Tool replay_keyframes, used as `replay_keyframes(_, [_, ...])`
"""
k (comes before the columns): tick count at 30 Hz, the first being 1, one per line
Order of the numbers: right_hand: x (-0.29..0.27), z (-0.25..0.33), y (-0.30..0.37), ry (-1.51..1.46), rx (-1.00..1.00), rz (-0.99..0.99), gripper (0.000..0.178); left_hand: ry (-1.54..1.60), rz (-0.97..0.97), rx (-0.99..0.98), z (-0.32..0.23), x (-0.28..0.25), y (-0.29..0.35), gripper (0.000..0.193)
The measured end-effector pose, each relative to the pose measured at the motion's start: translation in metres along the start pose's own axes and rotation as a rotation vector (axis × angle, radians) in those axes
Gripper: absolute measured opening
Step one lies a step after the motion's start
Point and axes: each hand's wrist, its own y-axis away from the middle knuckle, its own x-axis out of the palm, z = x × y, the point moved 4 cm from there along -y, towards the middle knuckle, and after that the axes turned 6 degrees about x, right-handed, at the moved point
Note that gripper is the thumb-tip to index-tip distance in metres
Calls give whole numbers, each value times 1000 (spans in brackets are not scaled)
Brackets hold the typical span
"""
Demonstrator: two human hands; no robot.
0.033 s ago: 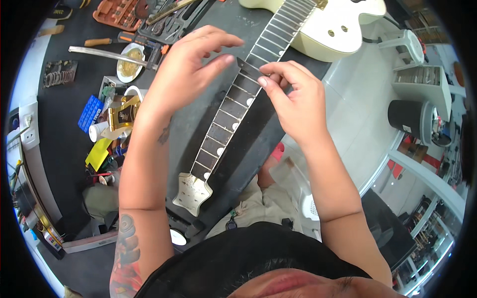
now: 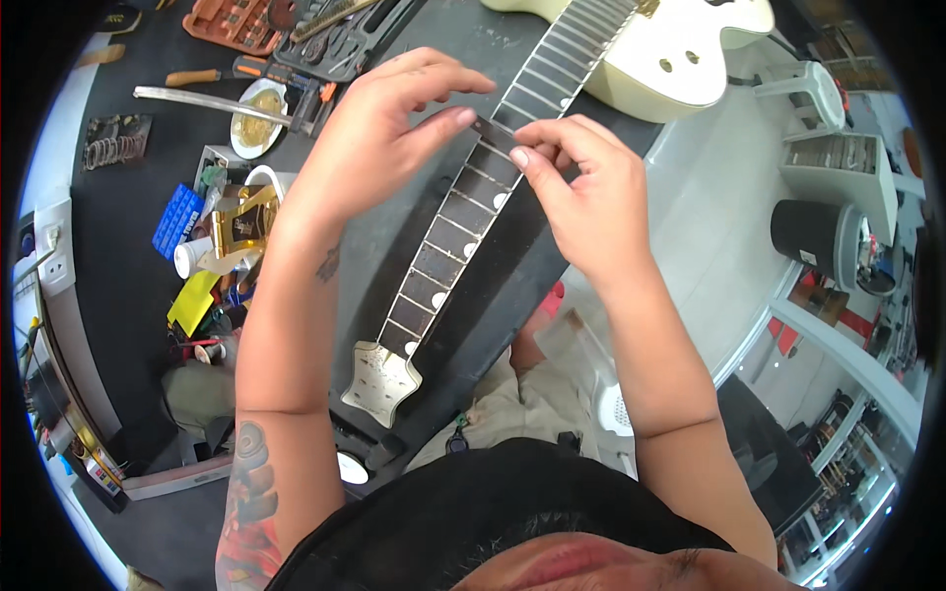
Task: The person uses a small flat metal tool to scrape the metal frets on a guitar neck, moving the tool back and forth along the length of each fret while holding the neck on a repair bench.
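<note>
1. The right hand (image 2: 591, 179) has its thumb and index fingertip closed on one end of a small dark plate (image 2: 494, 133), likely a fret rocker.
2. The left hand (image 2: 392, 120) hangs at the plate's other end, its fingers spread from the thumb; I cannot tell whether that thumb tip touches the plate.
3. The plate sits over the fretboard (image 2: 456, 212), between the two sets of fingertips.
4. From those fingers, the cream headstock (image 2: 380, 382) lies nearer the person; the guitar body (image 2: 641, 81) lies beyond the right fingers.
5. Under both hands is the dark workbench (image 2: 443, 41).
6. A light, even pinch near the plate's end should serve best: pressing hard could tip it and hide any rocking.
7. The left fingers would do well to steady the plate without twisting it, its edge square to the surface.
</note>
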Motion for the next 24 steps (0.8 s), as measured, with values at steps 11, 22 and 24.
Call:
replay_keyframes(11, [13,-2,-9,234,-192,-174,10,-117,20,107,20,21,-11,20])
replay_keyframes(22, [15,2,-14,303,-426,-170,19,-264,-60,238,20,18,-1,24])
replay_keyframes(24, [17,1,-13,312,-418,-179,19,-244,-77,245,22,20,-1,23])
